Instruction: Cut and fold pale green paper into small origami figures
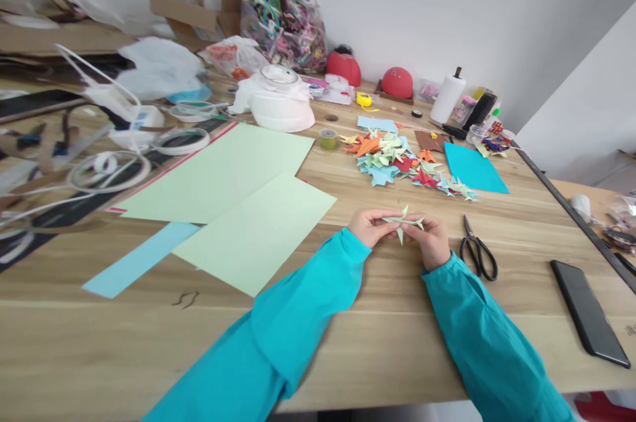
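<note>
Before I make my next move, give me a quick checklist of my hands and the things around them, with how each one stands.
1. Star held by both the left hand and the right hand: ok.
2. Star's folds all finished: cannot tell, the hands cover part of it.
3. Scissors down on the table, right of the right hand: ok.
4. Pile of folded pieces apart from the hands, beyond them: ok.
5. Green sheets stacked squarely: not ok, they overlap askew, and one end of the blue strip is covered.
6. Phone lying apart from the scissors: ok.
</note>
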Available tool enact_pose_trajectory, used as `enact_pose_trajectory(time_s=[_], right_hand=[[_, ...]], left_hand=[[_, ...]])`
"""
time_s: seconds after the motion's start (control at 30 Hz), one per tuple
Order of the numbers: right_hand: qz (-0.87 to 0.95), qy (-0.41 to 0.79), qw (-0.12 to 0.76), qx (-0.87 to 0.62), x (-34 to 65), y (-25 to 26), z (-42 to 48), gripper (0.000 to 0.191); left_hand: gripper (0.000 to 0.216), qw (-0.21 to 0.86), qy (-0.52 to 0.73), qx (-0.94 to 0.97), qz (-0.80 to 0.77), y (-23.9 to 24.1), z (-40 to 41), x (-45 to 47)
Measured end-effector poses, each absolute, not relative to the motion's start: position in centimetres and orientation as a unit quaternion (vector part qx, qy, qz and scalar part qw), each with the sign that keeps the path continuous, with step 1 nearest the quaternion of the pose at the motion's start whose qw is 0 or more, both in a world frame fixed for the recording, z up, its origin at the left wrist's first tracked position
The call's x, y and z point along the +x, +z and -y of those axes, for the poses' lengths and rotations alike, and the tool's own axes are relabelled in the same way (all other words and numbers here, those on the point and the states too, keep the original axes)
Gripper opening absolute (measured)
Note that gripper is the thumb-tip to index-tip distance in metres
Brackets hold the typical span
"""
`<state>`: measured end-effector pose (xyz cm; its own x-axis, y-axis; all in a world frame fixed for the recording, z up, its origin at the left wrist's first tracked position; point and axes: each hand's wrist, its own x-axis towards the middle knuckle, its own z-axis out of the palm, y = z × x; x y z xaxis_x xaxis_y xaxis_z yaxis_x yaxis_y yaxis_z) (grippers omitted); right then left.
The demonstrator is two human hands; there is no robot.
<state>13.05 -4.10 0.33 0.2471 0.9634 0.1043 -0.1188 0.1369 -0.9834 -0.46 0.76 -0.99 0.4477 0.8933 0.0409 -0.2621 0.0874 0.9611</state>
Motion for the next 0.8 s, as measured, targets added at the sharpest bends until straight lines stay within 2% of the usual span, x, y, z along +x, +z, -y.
enact_pose_trajectory(time_s=[0.33, 0.57, 0.8], right_hand=[[0.472, 0.411, 0.622, -0.47, 12.9, 0.7, 4.3, 0.015], [0.456, 0.431, 0.607, -0.488, 12.8, 0.7, 4.3, 0.022], [0.442, 0.432, 0.624, -0.478, 12.8, 0.5, 4.2, 0.017]], left_hand=[[0.036, 0.645, 0.408, 0.54, -0.356, -1.9, -1.4, -0.3], [0.028, 0.655, 0.433, 0.517, -0.339, -0.7, -0.6, -0.6], [0.037, 0.679, 0.442, 0.482, -0.333, -0.3, -0.7, -0.7]])
